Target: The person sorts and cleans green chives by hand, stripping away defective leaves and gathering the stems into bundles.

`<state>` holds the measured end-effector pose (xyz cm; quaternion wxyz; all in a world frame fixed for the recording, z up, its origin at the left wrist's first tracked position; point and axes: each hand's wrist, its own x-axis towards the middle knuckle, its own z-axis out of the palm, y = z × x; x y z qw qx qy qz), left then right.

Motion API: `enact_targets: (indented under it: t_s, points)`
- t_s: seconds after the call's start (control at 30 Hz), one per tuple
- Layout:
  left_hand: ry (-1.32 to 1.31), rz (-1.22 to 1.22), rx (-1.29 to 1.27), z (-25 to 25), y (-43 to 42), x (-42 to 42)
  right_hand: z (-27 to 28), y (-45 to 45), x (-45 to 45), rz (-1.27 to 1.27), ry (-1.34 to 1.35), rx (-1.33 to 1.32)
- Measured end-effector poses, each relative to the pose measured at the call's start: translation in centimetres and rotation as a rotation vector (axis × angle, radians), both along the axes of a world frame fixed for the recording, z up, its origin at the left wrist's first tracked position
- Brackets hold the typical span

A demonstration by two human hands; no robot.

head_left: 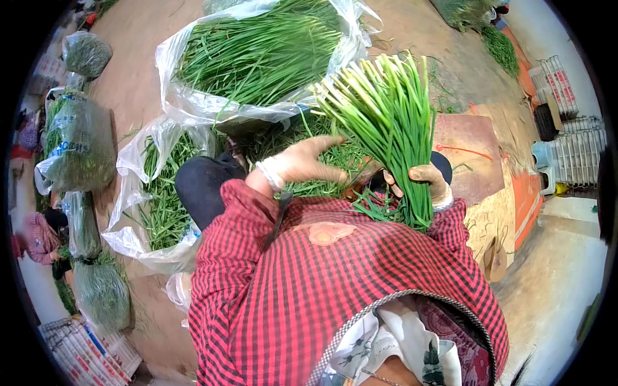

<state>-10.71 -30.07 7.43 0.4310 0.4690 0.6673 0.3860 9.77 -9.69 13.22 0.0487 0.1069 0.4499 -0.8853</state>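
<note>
A thick bunch of long green stalks (393, 109) with pale ends pointing up stands in front of my chest. My right hand (434, 183), gloved, is wrapped round its lower part. To the left of the bunch, my left hand (306, 162), also gloved, has its fingers spread and holds nothing. Beyond my hands a large open plastic bag (187, 106) is filled with loose green stalks (264, 55). Another open bag (119, 222) with cut greens (164, 212) lies at my left knee. Loose greens (322, 188) lie beneath my left hand.
Filled plastic bags (80, 141) line the left side. A co-worker (42, 238) in checked clothing is at the far left. A brown board (470, 157) lies on the floor to the right. Stacked crates (579, 154) stand at the far right, others (90, 354) at the lower left.
</note>
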Motion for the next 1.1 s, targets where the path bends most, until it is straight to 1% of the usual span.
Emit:
enact_targets:
  t_s: [0.03,0.07,0.1,0.17,0.2,0.23,0.3,0.33,0.37,0.4,0.43,0.47,0.5,0.57,0.6,0.63,0.7,0.73,0.77,0.83,0.87,0.9,0.97,1.03,1.07,1.1]
  points:
    - [0.305,-0.104,-0.099,1.8,0.0,0.8,0.0,0.2,0.0,0.032,-0.038,0.040]
    - [0.463,-0.178,-0.246,2.7,0.1,1.0,0.2,0.4,0.0,0.057,-0.035,0.049]
    - [0.466,-0.178,-0.245,2.6,0.2,0.8,0.5,0.4,-0.1,0.057,-0.032,0.050]
    - [-0.518,0.067,0.369,1.9,0.2,0.0,1.2,0.1,-0.6,0.069,-0.124,0.182]
    - [-0.787,0.110,0.499,0.7,0.6,-0.9,0.7,-0.1,-0.8,0.066,-0.087,0.321]
    - [-0.800,0.155,0.582,3.9,0.3,-0.4,0.2,-0.9,-1.3,0.069,-0.086,0.316]
    - [-0.898,0.166,0.546,3.3,0.3,-0.3,-0.5,-2.6,-2.7,0.053,0.093,0.859]
    - [-0.912,0.229,0.578,3.6,0.5,0.1,0.0,-3.2,-2.8,0.118,-0.005,1.116]
    - [-0.924,0.290,0.607,3.9,0.6,0.6,2.3,-4.9,-3.5,0.147,-0.191,1.357]
    - [-1.053,0.329,0.628,3.1,0.8,0.4,2.0,-5.8,-3.5,0.160,-0.181,1.472]
    - [-1.050,0.329,0.625,2.9,0.9,0.3,1.5,-6.2,-3.4,0.174,-0.171,1.589]
    - [-1.086,0.375,0.639,2.7,0.9,0.2,1.0,-6.3,-3.2,0.195,-0.073,1.617]
    - [-1.123,0.421,0.652,2.6,1.0,0.1,0.9,-6.3,-3.1,0.196,-0.073,1.614]
    - [-1.126,0.427,0.695,2.5,1.4,-0.3,0.9,-6.2,-2.8,0.183,0.220,1.680]
    - [-1.161,0.406,0.726,2.3,1.5,-0.5,1.5,-5.9,-2.7,0.168,0.255,1.605]
    - [-1.196,0.384,0.756,2.1,1.5,-0.6,2.2,-5.5,-2.8,0.166,0.255,1.604]
    - [-1.216,0.372,0.745,1.8,1.5,-0.8,3.9,-4.6,-3.3,0.288,0.227,1.615]
    - [-1.211,0.362,0.761,1.7,1.5,-0.8,5.5,-4.5,-3.6,0.234,0.139,1.509]
    - [-1.206,0.352,0.776,1.8,1.5,-0.7,6.5,-4.2,-3.8,0.181,0.094,1.532]
    - [-1.226,0.345,0.779,2.2,1.5,-0.6,8.8,-3.4,-4.5,0.172,0.053,1.554]
    - [-1.209,0.343,0.776,2.2,1.5,-0.7,10.0,-3.3,-5.0,0.175,0.047,1.497]
    - [-1.192,0.341,0.774,2.4,1.5,-0.7,11.2,-3.6,-5.3,0.165,-0.019,1.405]
    - [-1.206,0.339,0.779,2.9,1.5,-0.5,12.1,-3.5,-5.9,0.167,0.180,1.552]
    - [-1.223,0.339,0.780,3.2,1.6,-0.3,11.1,-4.1,-6.5,0.233,0.397,1.592]
    - [-1.181,0.362,0.760,3.2,1.6,-0.3,10.8,-4.8,-6.3,0.317,0.398,1.603]
    - [-1.138,0.385,0.741,3.3,1.6,-0.3,11.2,-5.2,-6.1,0.518,0.337,1.673]
